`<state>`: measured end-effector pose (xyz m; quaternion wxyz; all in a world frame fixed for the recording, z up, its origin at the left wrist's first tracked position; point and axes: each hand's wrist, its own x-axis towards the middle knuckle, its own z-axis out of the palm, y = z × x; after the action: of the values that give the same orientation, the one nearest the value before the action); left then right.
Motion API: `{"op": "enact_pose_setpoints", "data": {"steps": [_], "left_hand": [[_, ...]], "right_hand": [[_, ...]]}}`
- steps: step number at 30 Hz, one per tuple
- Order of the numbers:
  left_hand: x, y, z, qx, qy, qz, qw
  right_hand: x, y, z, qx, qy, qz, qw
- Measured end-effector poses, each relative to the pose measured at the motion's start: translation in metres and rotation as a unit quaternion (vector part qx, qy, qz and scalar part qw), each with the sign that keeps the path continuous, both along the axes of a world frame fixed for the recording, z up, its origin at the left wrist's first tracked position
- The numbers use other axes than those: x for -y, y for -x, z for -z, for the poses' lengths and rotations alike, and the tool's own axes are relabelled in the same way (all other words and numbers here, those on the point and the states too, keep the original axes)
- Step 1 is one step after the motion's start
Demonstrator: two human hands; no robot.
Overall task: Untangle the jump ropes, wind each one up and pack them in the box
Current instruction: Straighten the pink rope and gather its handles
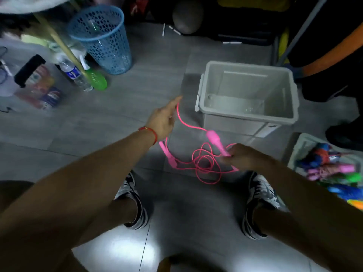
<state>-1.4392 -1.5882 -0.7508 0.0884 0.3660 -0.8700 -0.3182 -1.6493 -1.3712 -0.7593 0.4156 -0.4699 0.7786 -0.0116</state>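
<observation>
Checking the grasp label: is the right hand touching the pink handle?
Touching. The head view shows the right hand with its fingers curled round the lower end of the pink handle; no gap between them.

One head-worn wide-angle view looks steeply down, close over both forearms, at the grey floor (117,118).
</observation>
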Motion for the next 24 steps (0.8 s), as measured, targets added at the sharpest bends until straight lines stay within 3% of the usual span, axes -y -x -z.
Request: {"op": "enact_pose_setpoints", "data": {"steps": [2,5,7,9,12,16,21,24], "left_hand": [[-0.010,-0.012,0.044,0.103,-0.059,-0.028,0.993],[-0.023,-0.037,0.108,0.236,-0.092,-0.076,0.965],[-0.029,-0.050,0.140,0.285,-0.083,-0.003,0.955],[-0.033,-0.058,0.172,0.301,-0.031,0.097,0.948],[-0.038,-0.052,0.196,0.298,0.025,0.165,0.940],[-0.032,-0.041,0.210,0.321,0.043,0.131,0.937],[-0.055,-0.066,0.219,0.387,-0.057,-0.025,0.920],[-0.088,-0.059,0.182,0.263,-0.182,-0.146,0.936]], "right_hand": [[-0.011,-0.012,0.041,0.110,0.043,0.072,0.990],[-0.022,-0.030,0.081,0.268,0.100,0.242,0.927],[-0.025,-0.041,0.093,0.342,0.100,0.374,0.856],[-0.032,-0.046,0.107,0.361,0.110,0.416,0.827],[-0.042,-0.046,0.126,0.322,0.131,0.415,0.841],[-0.044,-0.048,0.127,0.315,0.101,0.434,0.838],[-0.043,-0.062,0.127,0.257,0.087,0.372,0.888],[-0.037,-0.072,0.111,0.213,0.099,0.305,0.923]]}}
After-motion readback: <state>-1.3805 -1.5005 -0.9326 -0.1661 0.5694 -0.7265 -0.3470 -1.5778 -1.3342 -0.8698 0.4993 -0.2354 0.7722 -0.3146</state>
